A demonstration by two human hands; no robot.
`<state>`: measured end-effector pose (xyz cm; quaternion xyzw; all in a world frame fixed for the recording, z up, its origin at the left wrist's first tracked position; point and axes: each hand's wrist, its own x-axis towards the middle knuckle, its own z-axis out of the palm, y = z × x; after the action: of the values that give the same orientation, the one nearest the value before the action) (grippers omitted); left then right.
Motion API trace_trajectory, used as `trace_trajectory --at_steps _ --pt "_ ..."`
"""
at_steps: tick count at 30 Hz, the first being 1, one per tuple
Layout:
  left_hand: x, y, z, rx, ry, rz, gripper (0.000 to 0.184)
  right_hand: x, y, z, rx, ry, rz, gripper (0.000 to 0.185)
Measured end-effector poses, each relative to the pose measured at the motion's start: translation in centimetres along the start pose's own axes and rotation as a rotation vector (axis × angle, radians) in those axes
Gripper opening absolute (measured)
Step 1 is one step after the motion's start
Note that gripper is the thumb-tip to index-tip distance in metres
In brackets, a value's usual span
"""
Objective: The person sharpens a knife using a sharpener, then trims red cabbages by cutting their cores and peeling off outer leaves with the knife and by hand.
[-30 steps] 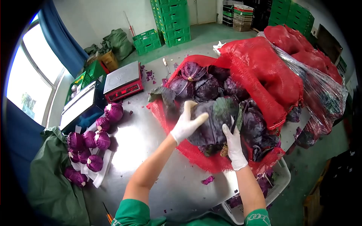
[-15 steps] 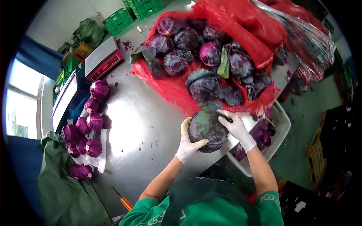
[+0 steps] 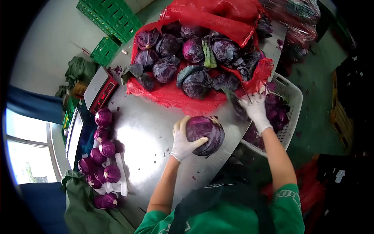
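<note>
A purple cabbage (image 3: pixel 206 134) is held above the metal table by my left hand (image 3: pixel 185 138), its fingers and thumb wrapped round the left side. My right hand (image 3: pixel 255 111), in a white glove like the left, is over the near side of a white basket. It grips a dark outer cabbage leaf (image 3: pixel 235 104), which hangs to its left. A thin dark strip (image 3: pixel 246 93) sticks up by the right fingers; I cannot tell what it is. Loose purple leaves (image 3: pixel 276 111) fill the white basket (image 3: pixel 298 102).
Behind the hands, an open red mesh bag (image 3: pixel 171 97) holds several dark cabbages (image 3: pixel 165 70). Several peeled cabbages (image 3: pixel 107 148) line the left side of the table (image 3: pixel 156 171), near a red scale (image 3: pixel 102 91). Green crates (image 3: pixel 113 19) stand at the back.
A large outer leaf has come away from the cabbage and is in my right hand, which has moved right towards the basket. My left hand alone keeps the cabbage, now showing more purple.
</note>
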<state>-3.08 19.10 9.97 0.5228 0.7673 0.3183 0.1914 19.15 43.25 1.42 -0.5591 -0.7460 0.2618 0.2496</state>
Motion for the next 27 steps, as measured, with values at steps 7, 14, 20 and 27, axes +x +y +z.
trace_trajectory --at_steps 7,14,20,27 --pt "0.2 -1.5 0.9 -0.271 -0.03 -0.078 0.102 -10.1 -9.0 -7.1 0.147 -0.244 -0.414 0.035" --pt "0.9 -0.1 0.7 -0.256 -0.037 -0.112 0.1 -13.2 -7.6 -5.4 0.092 -0.373 -0.415 0.02" --pt "1.2 0.5 0.6 -0.101 -0.038 -0.044 0.101 -12.1 -7.9 -4.8 -0.068 -0.551 -0.452 0.023" --pt "0.1 3.2 2.1 0.02 0.107 -0.048 0.106 -8.7 -9.3 -6.8 -0.081 -0.911 -0.228 0.026"
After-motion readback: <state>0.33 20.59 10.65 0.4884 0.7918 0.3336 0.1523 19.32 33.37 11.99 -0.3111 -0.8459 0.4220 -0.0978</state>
